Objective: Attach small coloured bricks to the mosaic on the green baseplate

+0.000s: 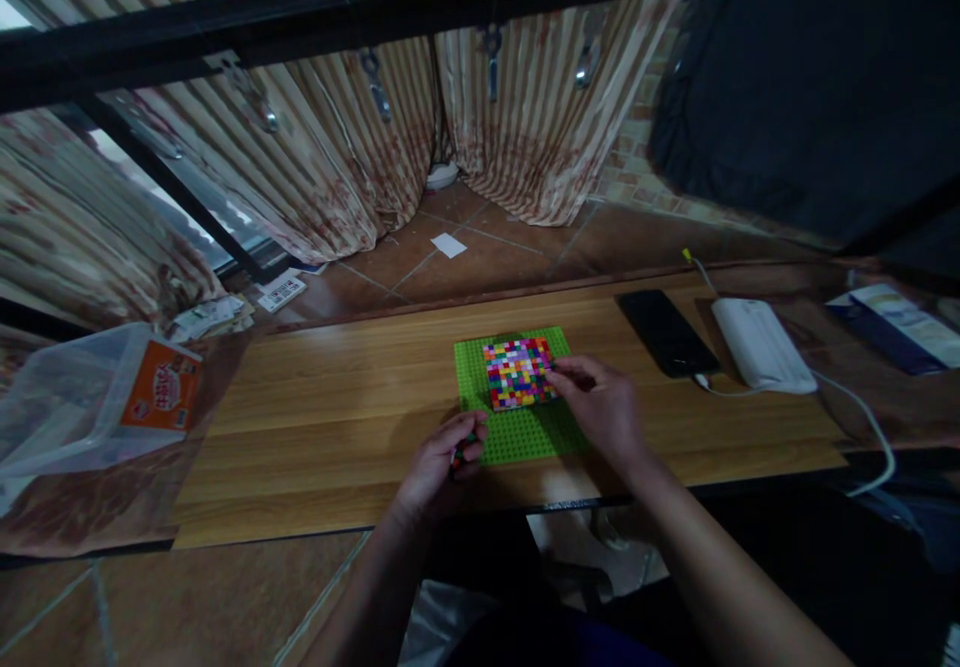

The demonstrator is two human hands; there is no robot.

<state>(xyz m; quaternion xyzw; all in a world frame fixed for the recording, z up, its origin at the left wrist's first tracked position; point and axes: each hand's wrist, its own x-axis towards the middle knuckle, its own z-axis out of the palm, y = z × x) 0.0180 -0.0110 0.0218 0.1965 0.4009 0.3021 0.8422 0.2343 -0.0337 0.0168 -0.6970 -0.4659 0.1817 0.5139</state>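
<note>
A green studded baseplate (517, 444) lies on the wooden board. On its upper part sits a square patch of small bricks in many colours (517, 375). My right hand (600, 402) is at the patch's right edge, thumb and fingertips pinched together; whatever is between them is too small to make out. My left hand (442, 452) curls over the baseplate's lower left corner, closed around several small dark and coloured bricks (461, 455), partly hidden by the fingers.
Right of the baseplate lie a black phone (667, 332) and a white power bank (761, 344) joined by a cable. A clear plastic bin (75, 397) with an orange label stands at the left. The wooden board (322, 427) ends at its front edge near my forearms.
</note>
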